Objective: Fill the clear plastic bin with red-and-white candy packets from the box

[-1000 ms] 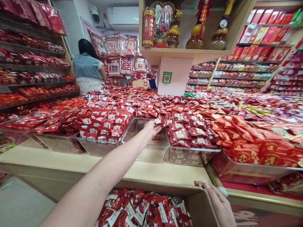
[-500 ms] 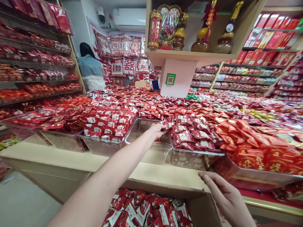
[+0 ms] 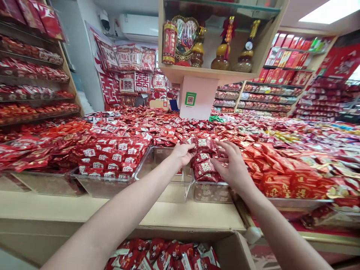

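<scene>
Dark red packets (image 3: 206,166) with pale double-happiness characters are heaped in a clear plastic bin on the counter. My left hand (image 3: 184,153) reaches over the neighbouring clear bin (image 3: 174,191), its thumb and fingers closed at the edge of a packet on the heap's left side. What its far fingers touch is partly hidden. On the heap's right side is my right hand (image 3: 233,167), fingers spread over the packets, with its palm turned inward. Little shows inside the neighbouring bin beyond a small red and white patch near its right side.
A cardboard box (image 3: 239,247) of red packets (image 3: 168,255) stands below the counter edge (image 3: 157,213). Bins of red packets (image 3: 108,157) and orange-red packets (image 3: 292,183) flank the work spot. A wooden display cabinet (image 3: 213,71) overhangs the back, and stocked shelves line both sides.
My right hand has moved up from above the box edge to the packet heap. My left hand stays at the heap's left side. The view has shifted right, and the person at the back is out of sight.
</scene>
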Available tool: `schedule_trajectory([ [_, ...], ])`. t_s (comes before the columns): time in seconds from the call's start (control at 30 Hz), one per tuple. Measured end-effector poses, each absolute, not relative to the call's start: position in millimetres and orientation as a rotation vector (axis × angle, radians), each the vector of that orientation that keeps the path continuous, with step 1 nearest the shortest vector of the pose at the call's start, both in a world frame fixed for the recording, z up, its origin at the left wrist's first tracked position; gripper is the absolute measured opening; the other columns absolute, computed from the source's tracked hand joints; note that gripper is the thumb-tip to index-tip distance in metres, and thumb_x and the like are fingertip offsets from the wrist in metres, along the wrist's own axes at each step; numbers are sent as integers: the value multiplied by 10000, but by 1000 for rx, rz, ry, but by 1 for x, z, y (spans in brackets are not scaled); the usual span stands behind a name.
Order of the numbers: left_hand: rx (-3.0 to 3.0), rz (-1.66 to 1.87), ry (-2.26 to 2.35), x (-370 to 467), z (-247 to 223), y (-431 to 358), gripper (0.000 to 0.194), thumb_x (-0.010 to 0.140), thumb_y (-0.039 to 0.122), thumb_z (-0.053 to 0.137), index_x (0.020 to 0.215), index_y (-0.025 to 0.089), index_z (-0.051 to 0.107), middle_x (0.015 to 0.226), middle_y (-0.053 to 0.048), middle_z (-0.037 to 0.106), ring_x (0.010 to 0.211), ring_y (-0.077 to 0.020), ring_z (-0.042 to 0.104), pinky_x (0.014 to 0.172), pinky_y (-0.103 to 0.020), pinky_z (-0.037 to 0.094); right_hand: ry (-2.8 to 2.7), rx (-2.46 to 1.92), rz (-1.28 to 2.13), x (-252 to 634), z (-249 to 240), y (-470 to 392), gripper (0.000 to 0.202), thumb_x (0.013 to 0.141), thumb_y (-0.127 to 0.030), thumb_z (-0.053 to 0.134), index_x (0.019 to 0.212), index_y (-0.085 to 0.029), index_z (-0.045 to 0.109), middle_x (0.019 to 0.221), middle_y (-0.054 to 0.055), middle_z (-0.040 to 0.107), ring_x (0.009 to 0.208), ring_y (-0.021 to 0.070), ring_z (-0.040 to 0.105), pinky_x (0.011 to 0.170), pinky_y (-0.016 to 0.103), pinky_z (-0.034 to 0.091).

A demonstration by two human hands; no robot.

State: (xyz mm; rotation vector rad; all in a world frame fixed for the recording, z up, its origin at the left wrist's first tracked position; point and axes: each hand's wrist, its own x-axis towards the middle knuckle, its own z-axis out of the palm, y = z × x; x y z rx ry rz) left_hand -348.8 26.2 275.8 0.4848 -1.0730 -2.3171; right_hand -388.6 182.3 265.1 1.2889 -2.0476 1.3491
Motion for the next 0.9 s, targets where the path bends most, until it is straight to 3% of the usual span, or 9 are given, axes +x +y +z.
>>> schedule_trajectory([
  [0.1, 461, -2326, -1267, -366, 295, 51, 326, 613, -91, 495, 831, 151, 487, 646, -13, 580, 585, -132, 565, 589, -299, 466, -2037, 1281, 1331, -424, 277, 177, 477, 663, -311, 567, 1112, -187, 464, 1131, 106, 443, 944, 188, 482, 791, 339, 414],
  [0.23, 547, -2205, -1526, -396, 310, 62, 167, 635, -3, 539, 737, 124, 508, 640, -55, 573, 675, -193, 567, 623, -335, 453, -2123, 1192, 1289, -460, 287, 188, 366, 636, -335, 587, 959, -166, 565, 928, 66, 553, 869, 186, 498, 779, 341, 395],
  [0.4, 645, -1832, -1716, -438, 313, 58, 162, 593, 109, 635, 664, 171, 503, 834, -57, 575, 997, -239, 459, 770, -278, 397, -2262, 1001, 1161, -486, 292, 215, 348, 602, -351, 601, 896, -165, 587, 847, 59, 555, 797, 194, 497, 705, 333, 396],
  [0.67, 715, -1561, -1925, -466, 299, 63, 218, 494, 25, 660, 518, 173, 502, 868, -48, 573, 1124, -273, 350, 823, -279, 374, -2247, 1153, 922, -496, 285, 210, 310, 608, -333, 599, 874, -183, 554, 866, 56, 545, 832, 198, 494, 719, 322, 393],
  [0.77, 722, -1545, -1918, -450, 301, 42, 201, 524, 7, 631, 509, 171, 516, 831, -29, 587, 1096, -217, 389, 831, -227, 369, -2261, 1189, 812, -502, 281, 201, 342, 624, -346, 585, 910, -165, 537, 879, 77, 561, 832, 213, 506, 708, 333, 393],
  [0.9, 851, -1632, -1859, -408, 292, -1, 196, 572, -25, 573, 493, 149, 531, 630, -30, 585, 899, -185, 525, 738, -193, 409, -2356, 1181, 519, -513, 274, 197, 348, 622, -368, 577, 890, -146, 556, 823, 91, 599, 812, 256, 529, 751, 412, 358],
])
